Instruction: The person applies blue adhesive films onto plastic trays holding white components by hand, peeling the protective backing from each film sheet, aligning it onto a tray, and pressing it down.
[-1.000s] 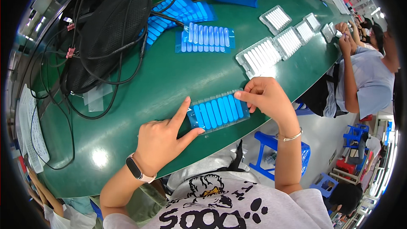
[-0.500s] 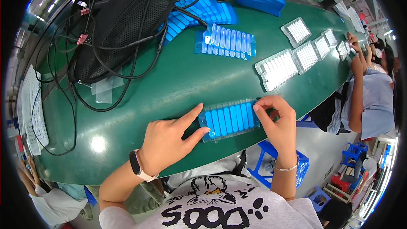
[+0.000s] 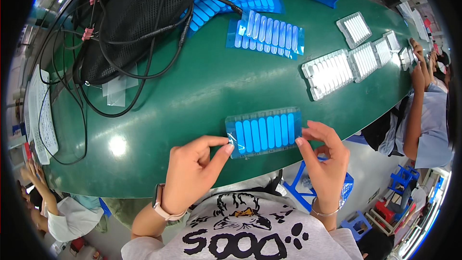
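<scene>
Both hands have shifted outward to the tray's ends. Blue tray (image 3: 264, 131) lies near the front edge of the green desk (image 3: 192, 91). Left hand (image 3: 195, 168): thumb and forefinger pinched on the tray's left corner. Right hand (image 3: 325, 161): fingertips closed on its right edge. White trays (image 3: 329, 73) lie well apart, at right.

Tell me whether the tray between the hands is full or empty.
Full: the clear tray shows a blue strip in every visible slot, side by side.
</scene>
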Demonstrator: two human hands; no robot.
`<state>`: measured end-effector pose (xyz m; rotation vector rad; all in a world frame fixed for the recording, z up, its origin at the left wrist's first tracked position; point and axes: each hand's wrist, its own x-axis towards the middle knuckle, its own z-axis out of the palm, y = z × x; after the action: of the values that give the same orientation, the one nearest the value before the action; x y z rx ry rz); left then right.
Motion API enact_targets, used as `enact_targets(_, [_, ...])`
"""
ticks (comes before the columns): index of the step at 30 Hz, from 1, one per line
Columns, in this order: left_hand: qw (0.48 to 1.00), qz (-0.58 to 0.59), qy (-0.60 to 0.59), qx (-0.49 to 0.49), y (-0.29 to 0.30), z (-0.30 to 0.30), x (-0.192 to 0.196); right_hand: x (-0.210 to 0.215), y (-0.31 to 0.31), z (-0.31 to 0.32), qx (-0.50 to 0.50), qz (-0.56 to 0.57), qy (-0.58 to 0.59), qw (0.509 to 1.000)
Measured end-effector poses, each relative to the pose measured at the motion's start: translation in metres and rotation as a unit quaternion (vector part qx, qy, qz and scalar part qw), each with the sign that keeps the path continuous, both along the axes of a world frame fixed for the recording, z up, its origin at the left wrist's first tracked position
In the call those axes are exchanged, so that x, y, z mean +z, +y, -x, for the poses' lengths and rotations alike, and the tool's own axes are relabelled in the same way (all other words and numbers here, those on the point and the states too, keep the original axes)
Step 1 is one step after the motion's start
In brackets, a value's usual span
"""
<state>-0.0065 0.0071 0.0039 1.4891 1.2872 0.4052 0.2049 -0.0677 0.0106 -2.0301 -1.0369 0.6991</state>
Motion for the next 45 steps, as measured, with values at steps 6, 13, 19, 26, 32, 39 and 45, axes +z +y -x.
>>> enact_targets(6, [0.999, -0.044, 0.017, 0.009, -0.001, -0.01, -0.006, -0.013, 0.002, -0.005, -0.005, -0.022, -0.004, 1.0])
enact_targets(13, [0.999, 0.018, -0.019, 0.028, 0.001, -0.006, -0.011, -0.017, 0.004, -0.014, 0.036, -0.031, 0.128, 0.991])
enact_targets(19, [0.991, 0.074, -0.104, 0.039, 0.002, -0.004, -0.013, -0.01, 0.007, -0.016, -0.004, -0.01, 0.243, 0.97])
enact_targets(26, [0.985, 0.105, -0.128, 0.048, 0.007, 0.0, -0.007, -0.008, 0.004, -0.021, -0.009, -0.016, 0.238, 0.971])
enact_targets(32, [0.991, 0.073, -0.102, 0.041, 0.004, -0.001, -0.006, -0.004, 0.008, -0.021, 0.022, -0.02, 0.186, 0.982])
enact_targets(39, [0.991, 0.04, -0.125, 0.021, 0.004, 0.003, -0.003, -0.012, 0.004, -0.032, 0.086, -0.012, 0.21, 0.974])
enact_targets(45, [0.961, 0.121, -0.234, 0.089, 0.004, 0.0, -0.003, -0.006, 0.013, -0.022, 0.059, -0.057, 0.319, 0.944])
